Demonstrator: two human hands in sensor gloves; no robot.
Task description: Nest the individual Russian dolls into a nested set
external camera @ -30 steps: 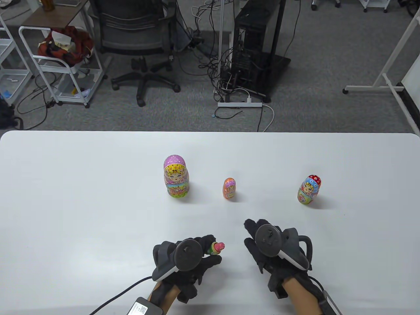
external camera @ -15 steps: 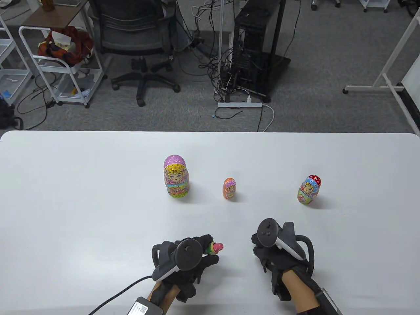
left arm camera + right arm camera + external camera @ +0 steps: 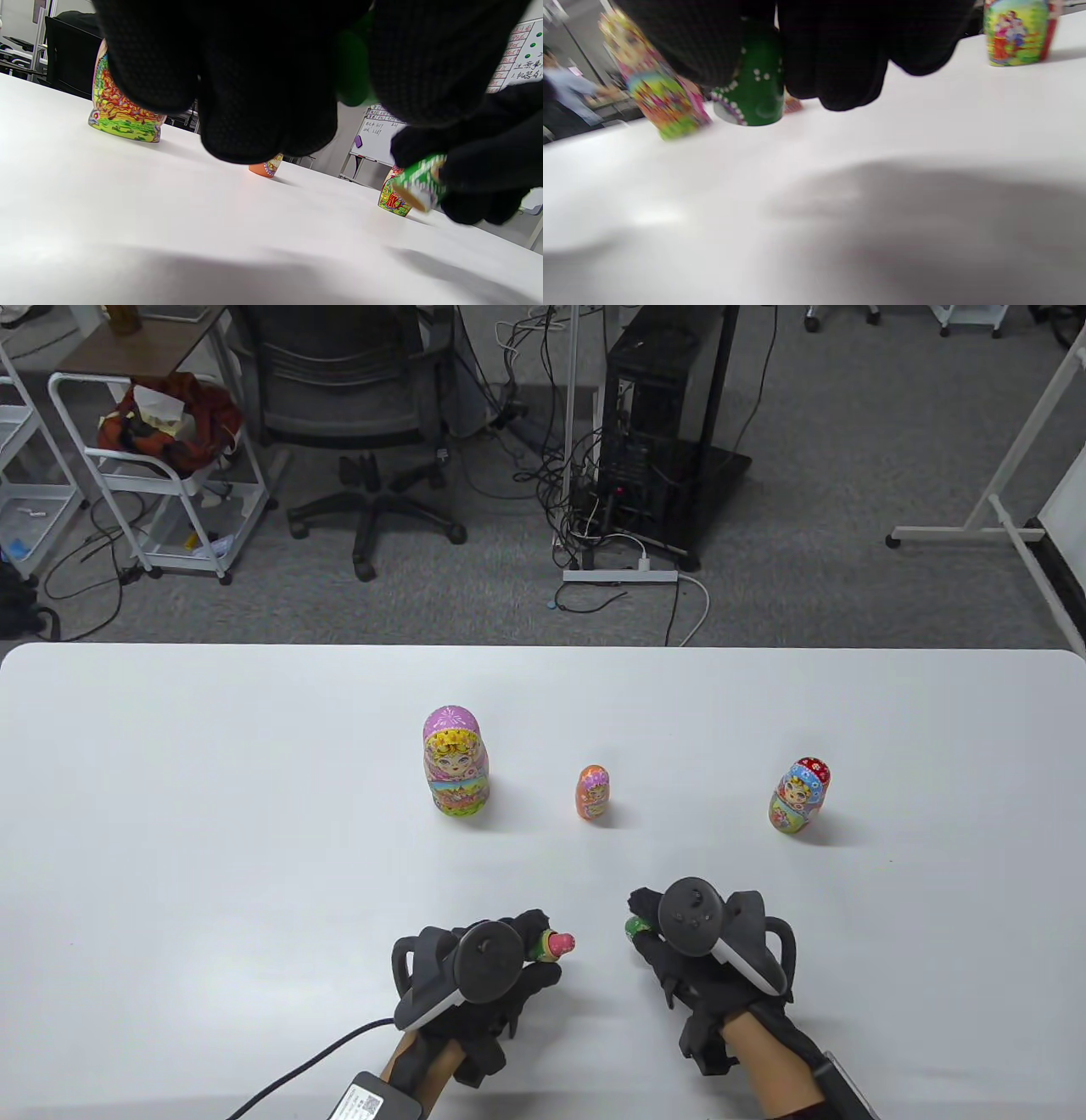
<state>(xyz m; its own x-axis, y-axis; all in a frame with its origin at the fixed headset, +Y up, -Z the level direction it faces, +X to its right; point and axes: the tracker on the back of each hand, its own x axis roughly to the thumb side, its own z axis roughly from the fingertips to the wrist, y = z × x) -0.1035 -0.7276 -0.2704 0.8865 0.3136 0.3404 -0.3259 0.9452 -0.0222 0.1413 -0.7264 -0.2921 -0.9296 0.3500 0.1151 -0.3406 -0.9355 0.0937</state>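
My left hand [image 3: 475, 984] curls its fingers [image 3: 263, 106] round a tiny pink-headed painted wooden doll [image 3: 556, 945], held just above the white desk [image 3: 212, 814]. My right hand [image 3: 696, 950] pinches a small green dotted doll half [image 3: 753, 95] near it. Farther back stand a tall purple-headed doll [image 3: 456, 763], a small orange doll [image 3: 593, 793] and a red-and-blue doll [image 3: 798, 796], well apart.

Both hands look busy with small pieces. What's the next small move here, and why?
Probably bring the two hands together and cap the tiny doll. The left hand grips a tiny pink-headed doll; the right hand holds a green doll half, open end down. The pieces sit apart above the table, so closing that gap seems next.
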